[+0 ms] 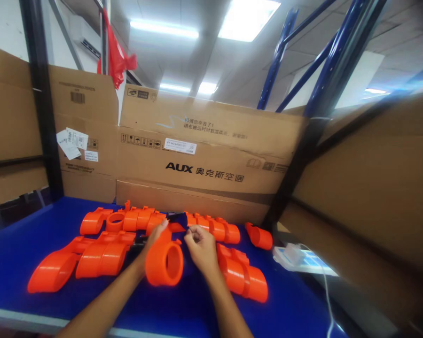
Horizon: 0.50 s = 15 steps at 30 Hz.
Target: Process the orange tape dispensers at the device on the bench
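Note:
My left hand (157,234) is closed around an orange plastic part with a round ring end (155,265), held up above the blue table. The ring's opening faces toward the right. At the part's far end is a dark, strap-like piece (178,219), partly hidden. My right hand (200,243) is just right of the part, its fingers curled into a pinch near the dark piece. Whatever lies between those fingertips is too small to make out. Similar orange parts (102,258) lie on the table to the left of my hands, and others (245,277) to the right.
A back row of orange parts (216,229) runs along the blue table (144,305) before a cardboard wall (204,159). One more orange part (260,237) sits near the right rack post (296,164). A white power strip (303,259) with a cable is at right.

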Tool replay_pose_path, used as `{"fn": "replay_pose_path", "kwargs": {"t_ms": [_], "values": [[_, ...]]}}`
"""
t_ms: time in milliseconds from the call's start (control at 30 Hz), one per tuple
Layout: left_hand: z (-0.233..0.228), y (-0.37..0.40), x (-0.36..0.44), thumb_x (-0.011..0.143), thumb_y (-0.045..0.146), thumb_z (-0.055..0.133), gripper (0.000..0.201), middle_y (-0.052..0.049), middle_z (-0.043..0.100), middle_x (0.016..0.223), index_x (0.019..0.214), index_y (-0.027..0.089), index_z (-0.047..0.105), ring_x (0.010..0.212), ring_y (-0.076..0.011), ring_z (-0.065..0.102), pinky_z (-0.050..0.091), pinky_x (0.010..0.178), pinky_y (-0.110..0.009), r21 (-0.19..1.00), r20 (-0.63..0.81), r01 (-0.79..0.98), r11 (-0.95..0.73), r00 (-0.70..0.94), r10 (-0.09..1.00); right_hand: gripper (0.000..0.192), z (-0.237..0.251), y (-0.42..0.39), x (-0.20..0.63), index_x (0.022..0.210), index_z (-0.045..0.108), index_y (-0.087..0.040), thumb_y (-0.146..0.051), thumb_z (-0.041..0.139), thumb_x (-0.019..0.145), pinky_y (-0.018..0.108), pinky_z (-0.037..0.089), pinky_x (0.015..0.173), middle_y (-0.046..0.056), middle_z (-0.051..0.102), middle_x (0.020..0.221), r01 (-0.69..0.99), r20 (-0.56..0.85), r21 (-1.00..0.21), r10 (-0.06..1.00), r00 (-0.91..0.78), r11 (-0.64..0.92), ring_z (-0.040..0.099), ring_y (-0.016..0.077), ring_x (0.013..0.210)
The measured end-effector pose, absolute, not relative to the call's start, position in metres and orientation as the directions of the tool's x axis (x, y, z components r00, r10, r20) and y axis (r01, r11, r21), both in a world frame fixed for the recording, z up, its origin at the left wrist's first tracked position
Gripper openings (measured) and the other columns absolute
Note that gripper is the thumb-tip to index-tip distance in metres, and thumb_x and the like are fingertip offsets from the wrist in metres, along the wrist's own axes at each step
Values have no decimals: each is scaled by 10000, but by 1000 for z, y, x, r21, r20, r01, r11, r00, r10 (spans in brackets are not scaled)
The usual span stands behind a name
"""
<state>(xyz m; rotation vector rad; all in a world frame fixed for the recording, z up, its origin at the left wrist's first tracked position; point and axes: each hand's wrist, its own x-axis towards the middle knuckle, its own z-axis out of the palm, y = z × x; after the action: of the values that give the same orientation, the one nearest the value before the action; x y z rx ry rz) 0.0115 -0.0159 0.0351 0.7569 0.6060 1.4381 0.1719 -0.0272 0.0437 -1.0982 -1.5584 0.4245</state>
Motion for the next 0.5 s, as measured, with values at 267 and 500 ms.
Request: {"fn": "replay_pose_path", "kwargs": {"t_ms": [267, 500], "values": [[54, -4, 1, 784, 506, 683, 407, 46, 460, 462, 593, 207, 485, 380, -102, 451, 399, 396, -233, 507, -94, -847, 161, 131, 987, 262, 58, -35, 170, 1056, 657, -163, -293, 547, 857, 199, 338, 492, -83, 445, 491, 539, 604, -674, 797, 10, 505, 418, 102, 449], [51, -1, -19, 768, 482, 705, 398, 63, 443, 463, 598, 216, 462, 401, -96, 443, 408, 423, -225, 513, -1, -858, 13, 14, 1000, 245, 71, -57, 149, 1050, 685, -237, -203, 584, 830, 226, 361, 542, -5, 658, 666, 772, 507, -305, 781, -365, 558, 597, 151, 590]]}}
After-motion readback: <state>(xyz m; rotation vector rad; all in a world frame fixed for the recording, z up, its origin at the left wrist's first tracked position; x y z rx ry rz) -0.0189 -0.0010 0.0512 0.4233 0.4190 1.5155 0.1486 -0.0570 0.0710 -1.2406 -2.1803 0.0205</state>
